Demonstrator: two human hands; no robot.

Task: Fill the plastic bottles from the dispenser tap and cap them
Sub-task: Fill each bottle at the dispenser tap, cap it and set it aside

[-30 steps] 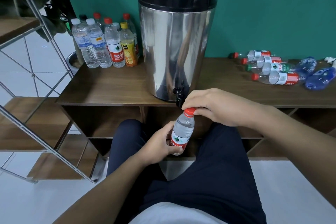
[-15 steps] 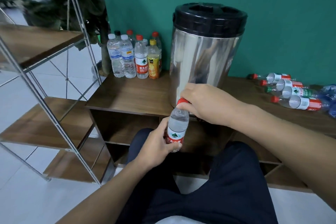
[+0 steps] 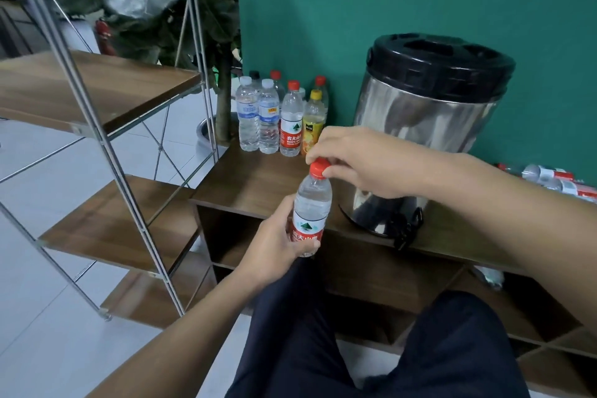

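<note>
A clear plastic bottle (image 3: 311, 207) with a red label is upright in front of the wooden cabinet, full of water. My left hand (image 3: 274, 247) grips its lower body around the label. My right hand (image 3: 365, 160) pinches its red cap (image 3: 319, 169) from above. The steel dispenser (image 3: 429, 126) with a black lid stands on the cabinet top to the right, and its black tap (image 3: 408, 229) hangs over the front edge, apart from the bottle.
Several capped bottles (image 3: 279, 116) stand upright at the cabinet's back left corner. Several bottles (image 3: 549, 179) lie on their sides at the right. A metal-framed wooden shelf (image 3: 97, 136) and a potted plant (image 3: 223, 74) are on the left. My legs are below.
The view has swung left and down. Both hands have carried the bottle away from the tap toward the left, with the right hand still on the cap.
</note>
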